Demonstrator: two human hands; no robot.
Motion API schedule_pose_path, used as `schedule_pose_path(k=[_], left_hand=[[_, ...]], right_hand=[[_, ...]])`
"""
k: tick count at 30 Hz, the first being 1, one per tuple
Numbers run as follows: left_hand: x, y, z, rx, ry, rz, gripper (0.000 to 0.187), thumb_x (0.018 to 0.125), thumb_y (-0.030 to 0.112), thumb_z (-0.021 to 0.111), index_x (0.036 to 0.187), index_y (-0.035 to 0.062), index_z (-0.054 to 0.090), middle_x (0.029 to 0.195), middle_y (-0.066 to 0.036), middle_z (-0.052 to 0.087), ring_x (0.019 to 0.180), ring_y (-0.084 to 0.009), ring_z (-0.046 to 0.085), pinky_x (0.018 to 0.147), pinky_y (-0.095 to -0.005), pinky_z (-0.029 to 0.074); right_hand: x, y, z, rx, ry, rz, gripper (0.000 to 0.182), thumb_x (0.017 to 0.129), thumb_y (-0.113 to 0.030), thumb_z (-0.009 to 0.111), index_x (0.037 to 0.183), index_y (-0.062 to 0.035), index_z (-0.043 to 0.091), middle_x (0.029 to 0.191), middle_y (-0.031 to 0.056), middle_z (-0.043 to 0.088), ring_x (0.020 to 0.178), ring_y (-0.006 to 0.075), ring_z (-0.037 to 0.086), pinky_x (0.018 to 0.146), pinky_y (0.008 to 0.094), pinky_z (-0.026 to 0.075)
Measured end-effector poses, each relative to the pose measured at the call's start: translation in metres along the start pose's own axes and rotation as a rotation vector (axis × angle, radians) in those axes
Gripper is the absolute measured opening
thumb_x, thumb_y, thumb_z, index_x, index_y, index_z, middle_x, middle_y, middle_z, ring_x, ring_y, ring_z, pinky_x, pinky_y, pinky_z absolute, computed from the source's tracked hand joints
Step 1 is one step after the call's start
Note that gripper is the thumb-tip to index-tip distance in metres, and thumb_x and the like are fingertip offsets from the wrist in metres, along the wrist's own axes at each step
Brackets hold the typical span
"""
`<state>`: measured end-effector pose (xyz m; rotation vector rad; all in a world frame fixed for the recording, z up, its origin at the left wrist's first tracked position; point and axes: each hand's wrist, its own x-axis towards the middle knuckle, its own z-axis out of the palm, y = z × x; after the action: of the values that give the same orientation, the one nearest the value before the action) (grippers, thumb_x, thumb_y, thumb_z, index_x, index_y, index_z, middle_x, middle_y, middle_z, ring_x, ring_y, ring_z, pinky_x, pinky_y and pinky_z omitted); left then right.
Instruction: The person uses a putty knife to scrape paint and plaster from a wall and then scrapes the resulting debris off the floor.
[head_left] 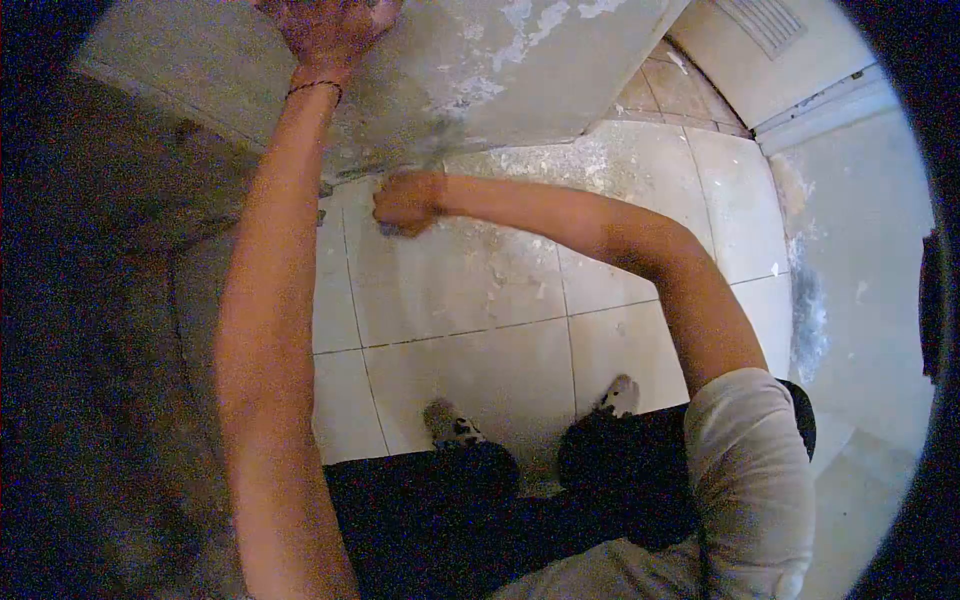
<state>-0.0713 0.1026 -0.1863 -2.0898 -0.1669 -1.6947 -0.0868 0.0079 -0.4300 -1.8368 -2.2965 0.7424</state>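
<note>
The bare left hand (330, 25), cut off overhead, lies over the grey, flaking painted wall (430, 80); its spread cannot be told. The blurred bare right hand (408, 203) looks curled near the wall's foot, tightness and contents indiscernible. Two dark-patterned feet (618, 395) stand apart from the wall.

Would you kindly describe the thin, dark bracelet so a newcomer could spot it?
Find the grey surface with flaking white patches at the top, then the bare left hand there. Just below sits the thin, dark bracelet, a ring standing out against the bare left forearm.
</note>
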Motion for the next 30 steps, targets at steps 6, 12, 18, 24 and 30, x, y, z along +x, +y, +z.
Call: schedule_pose_path(k=[6,12,18,24,30], left_hand=[[0.0,0.001,0.0,0.007,-0.007,-0.016,0.081,0.089,0.043,0.053,0.159,0.0089,0.03,0.163,-0.019,0.026,0.151,-0.0385,0.022,0.121,-0.0594,0.008],[0.0,0.0,0.001,0.012,0.008,0.002,0.084,0.086,0.038,0.057,0.16,0.0084,0.029,0.164,-0.019,0.025,0.152,-0.038,0.021,0.122,-0.0587,0.007],[0.001,0.001,-0.002,0.04,-0.021,0.004,0.085,0.085,0.036,0.056,0.16,0.0079,0.027,0.163,-0.02,0.025,0.152,-0.0382,0.019,0.121,-0.0598,0.007],[-0.001,0.002,-0.001,0.006,-0.018,-0.008,0.084,0.086,0.038,0.055,0.16,0.0079,0.028,0.163,-0.019,0.025,0.151,-0.0387,0.021,0.121,-0.0612,0.008],[0.0,0.0,0.0,-0.034,0.035,0.027,0.081,0.09,0.042,0.051,0.16,0.0088,0.028,0.163,-0.019,0.025,0.151,-0.0388,0.021,0.12,-0.0612,0.009]], right_hand=[[-0.03,0.016,-0.012,-0.426,-0.053,-0.141,0.02,0.074,-0.017,0.068,0.083,-0.0002,0.073,0.087,0.0225,0.073,0.084,0.0413,0.071,0.075,0.0516,0.058],[-0.06,-0.055,-0.041,-0.353,0.043,-0.353,0.018,0.074,-0.016,0.067,0.08,-0.0002,0.073,0.088,0.0222,0.073,0.084,0.0404,0.072,0.074,0.051,0.058],[-0.033,0.022,0.0,-0.393,-0.082,-0.172,0.02,0.075,-0.017,0.067,0.082,0.0001,0.074,0.092,0.0221,0.073,0.089,0.0409,0.071,0.079,0.0518,0.058],[-0.053,-0.036,-0.007,-0.377,-0.084,-0.295,0.02,0.075,-0.018,0.067,0.083,-0.0008,0.073,0.093,0.0216,0.072,0.087,0.0408,0.071,0.079,0.0512,0.057],[-0.051,-0.015,-0.013,-0.372,-0.062,-0.242,0.023,0.076,-0.022,0.067,0.084,-0.0007,0.073,0.091,0.0208,0.072,0.09,0.0405,0.071,0.081,0.0506,0.057]])
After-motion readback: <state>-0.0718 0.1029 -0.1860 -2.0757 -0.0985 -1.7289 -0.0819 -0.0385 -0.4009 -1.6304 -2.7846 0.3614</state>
